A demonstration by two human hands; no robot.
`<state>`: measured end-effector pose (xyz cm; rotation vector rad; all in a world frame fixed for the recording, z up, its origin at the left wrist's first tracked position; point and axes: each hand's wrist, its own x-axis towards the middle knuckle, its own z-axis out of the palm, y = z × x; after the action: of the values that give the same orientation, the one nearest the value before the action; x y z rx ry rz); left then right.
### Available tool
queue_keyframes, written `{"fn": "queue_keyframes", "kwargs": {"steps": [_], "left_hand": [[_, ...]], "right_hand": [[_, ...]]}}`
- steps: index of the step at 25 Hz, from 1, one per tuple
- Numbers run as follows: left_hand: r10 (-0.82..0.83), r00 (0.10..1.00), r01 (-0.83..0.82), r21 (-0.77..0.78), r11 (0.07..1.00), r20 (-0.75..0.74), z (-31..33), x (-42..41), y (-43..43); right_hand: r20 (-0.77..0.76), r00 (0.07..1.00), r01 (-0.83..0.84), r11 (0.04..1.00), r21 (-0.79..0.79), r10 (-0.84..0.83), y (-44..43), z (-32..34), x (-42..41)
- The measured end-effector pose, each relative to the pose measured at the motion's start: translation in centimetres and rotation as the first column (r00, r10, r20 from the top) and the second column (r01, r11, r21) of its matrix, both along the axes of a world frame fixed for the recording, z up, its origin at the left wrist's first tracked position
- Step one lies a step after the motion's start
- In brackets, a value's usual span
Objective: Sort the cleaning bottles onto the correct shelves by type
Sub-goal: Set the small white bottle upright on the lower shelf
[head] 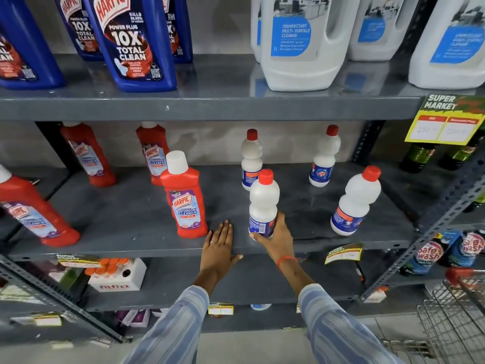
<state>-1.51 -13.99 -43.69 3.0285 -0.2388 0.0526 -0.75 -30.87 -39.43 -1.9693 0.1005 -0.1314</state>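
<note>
— Striped sleeves are reaching in from below; the right hand [278,236] is wrapping its fingers round the base of a white red-capped bottle [263,203] that is standing upright near the front edge of the middle shelf [131,219]. The left hand [219,245] is lying flat and spread on that shelf, holding nothing.

— How is it going to handle?

— Probably full and fairly heavy, I'm guessing, with stiff, smooth plastic that could be slipping in a low grip. Taking it at the narrow waist above the label is looking safer.

— And the count?

— Four white red-capped bottles are standing on this shelf, the held one included, and four red Harpic bathroom cleaners [186,198] to the left. Above, at least four blue Harpic bottles [131,43] and four white disinfectant jugs [296,43] are showing, some only partly.
</note>
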Motion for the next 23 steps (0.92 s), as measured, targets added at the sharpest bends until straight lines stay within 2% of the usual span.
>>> {"fn": "queue_keyframes", "kwargs": {"steps": [23], "left_hand": [[0.044,0.985,-0.032,0.077,0.997,-0.167,0.88,0.37,-0.45]], "right_hand": [[0.011,0.998,-0.062,0.997,-0.037,0.063,0.14,0.18,0.32]]}}
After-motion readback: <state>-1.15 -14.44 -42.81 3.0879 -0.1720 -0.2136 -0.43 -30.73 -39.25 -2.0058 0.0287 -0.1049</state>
